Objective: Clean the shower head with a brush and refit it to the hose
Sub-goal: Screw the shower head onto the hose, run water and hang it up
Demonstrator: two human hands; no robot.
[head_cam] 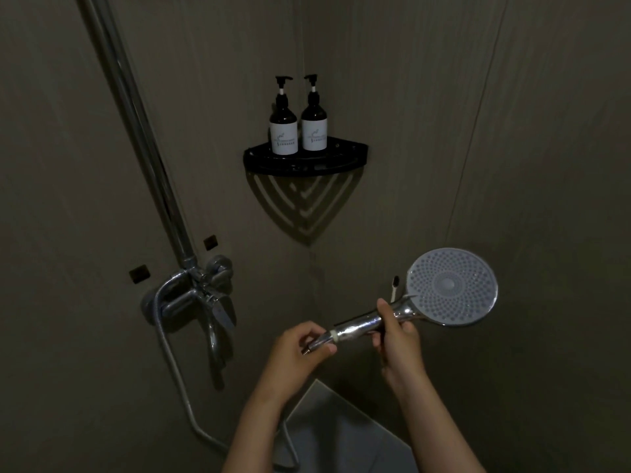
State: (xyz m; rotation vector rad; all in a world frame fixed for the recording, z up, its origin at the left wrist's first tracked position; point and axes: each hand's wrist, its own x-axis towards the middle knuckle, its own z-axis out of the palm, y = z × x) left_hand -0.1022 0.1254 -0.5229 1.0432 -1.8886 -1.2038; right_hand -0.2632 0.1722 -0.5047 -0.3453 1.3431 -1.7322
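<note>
Low and right of centre, the right hand (397, 339) grips the chrome shower head (450, 286) by its neck, with a thin brush (394, 288). The left hand (300, 349) pinches the hose end (316, 344) at the handle base. Rigid, slick chrome probably favours holding the handle.

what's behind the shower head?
A brush pokes up behind the shower head, dark bristles on top; its lower handle is hidden by the right hand.

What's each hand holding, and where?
Right hand: shower head by the handle's upper end, brush alongside. Left hand: hose end fitting at the handle's base.
</note>
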